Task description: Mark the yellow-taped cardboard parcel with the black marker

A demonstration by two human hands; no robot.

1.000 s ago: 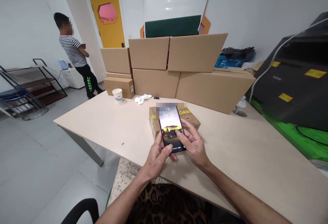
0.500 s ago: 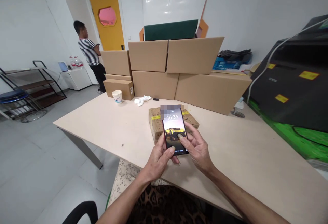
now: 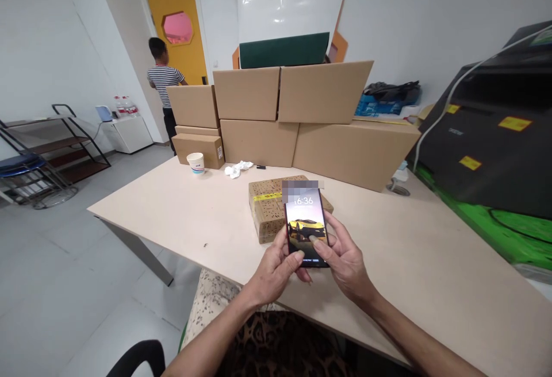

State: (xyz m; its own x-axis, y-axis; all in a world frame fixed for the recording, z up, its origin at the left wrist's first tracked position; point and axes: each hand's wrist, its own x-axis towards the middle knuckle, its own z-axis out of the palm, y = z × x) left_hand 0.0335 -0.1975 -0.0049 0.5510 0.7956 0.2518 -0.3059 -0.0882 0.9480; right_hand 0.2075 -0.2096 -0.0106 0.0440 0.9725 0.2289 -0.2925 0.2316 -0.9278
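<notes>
A smartphone is held upright-tilted above the table's near edge, its lit screen showing 16:36 and a yellow car. My left hand is closed around its lower left side, thumb at the bottom of the screen. Around the lower right side my right hand is closed too, its thumb over the glass near the car picture. Behind the phone and partly covered by it, a taped cardboard parcel with dark speckles and a yellow strip lies on the table.
Large cardboard boxes are stacked along the table's far side. In front of them are a paper cup, crumpled white tissue and a small black object. A person stands by the yellow door. Dark equipment is at right.
Both hands have shifted slightly right with the phone, uncovering more of the parcel's left part. The person at the back has moved right and turned towards the door.
</notes>
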